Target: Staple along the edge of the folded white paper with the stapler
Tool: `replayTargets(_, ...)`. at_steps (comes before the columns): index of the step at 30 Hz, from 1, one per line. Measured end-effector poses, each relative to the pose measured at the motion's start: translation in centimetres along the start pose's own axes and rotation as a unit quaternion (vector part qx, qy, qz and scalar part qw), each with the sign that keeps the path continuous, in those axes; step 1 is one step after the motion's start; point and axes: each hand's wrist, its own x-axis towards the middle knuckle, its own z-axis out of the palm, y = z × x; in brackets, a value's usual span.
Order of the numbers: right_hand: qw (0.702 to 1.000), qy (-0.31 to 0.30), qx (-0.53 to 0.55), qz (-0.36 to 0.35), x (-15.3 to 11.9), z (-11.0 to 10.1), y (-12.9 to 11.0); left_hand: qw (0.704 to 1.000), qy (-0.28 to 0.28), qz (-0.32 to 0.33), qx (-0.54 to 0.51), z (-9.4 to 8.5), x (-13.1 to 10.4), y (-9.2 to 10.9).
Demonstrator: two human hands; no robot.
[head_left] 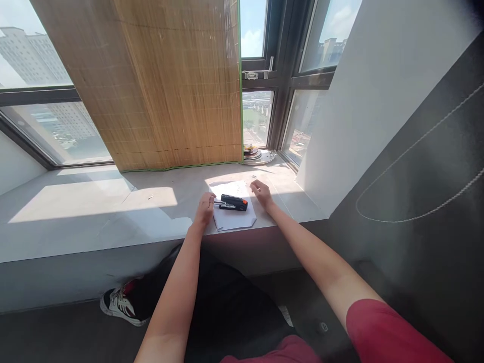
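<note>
A black stapler (233, 203) with an orange end lies across white sheets of paper (235, 221) on the windowsill. Its metal part sticks out to the left, and the closed fingers of my left hand (205, 207) are on that end. Over the paper's right edge, apart from the stapler, is my right hand (261, 192). Its fingers are curled together; whatever may be between them is too small to make out. Just beyond those fingertips lie small dark bits (254, 176) on the sill.
A bamboo blind (177, 91) hangs over the window behind the sill (94, 212). Stacked plates (257, 155) stand in the back right corner. A pale beaded cord (401, 220) loops at the right. My shoe (123, 305) is below the sill's front edge.
</note>
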Motion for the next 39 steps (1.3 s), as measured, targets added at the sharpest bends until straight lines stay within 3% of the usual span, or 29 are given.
replayTargets(4,0.980,-0.005,0.132,-0.146,-1.2,1.6,-1.2,0.999,-0.012,0.043,0.002,-0.3,0.0,-0.5)
replayTargets(8,0.968,-0.068,0.112,-0.214,-1.4,2.8,-1.5,0.994,-0.047,0.083,0.047,-0.1,0.0,-0.1)
replayTargets(11,0.967,-0.081,0.117,-0.213,-1.2,3.1,-1.4,0.991,-0.058,0.094,0.075,-0.4,-0.1,0.1)
replayTargets(16,0.971,-0.080,0.116,-0.195,-1.4,2.7,-1.5,0.993,-0.065,0.051,0.088,-1.0,0.0,-0.2)
replayTargets(22,0.972,-0.082,0.107,-0.195,-1.3,2.5,-1.7,0.991,-0.073,0.065,0.087,-0.8,0.1,-0.5)
replayTargets(31,0.974,-0.090,0.076,-0.192,-1.4,2.2,-2.2,0.989,-0.094,0.024,0.112,-0.7,0.2,-0.4)
replayTargets(39,0.974,-0.093,0.083,-0.190,-1.4,2.0,-2.3,0.991,-0.076,0.018,0.112,-0.7,0.2,-0.5)
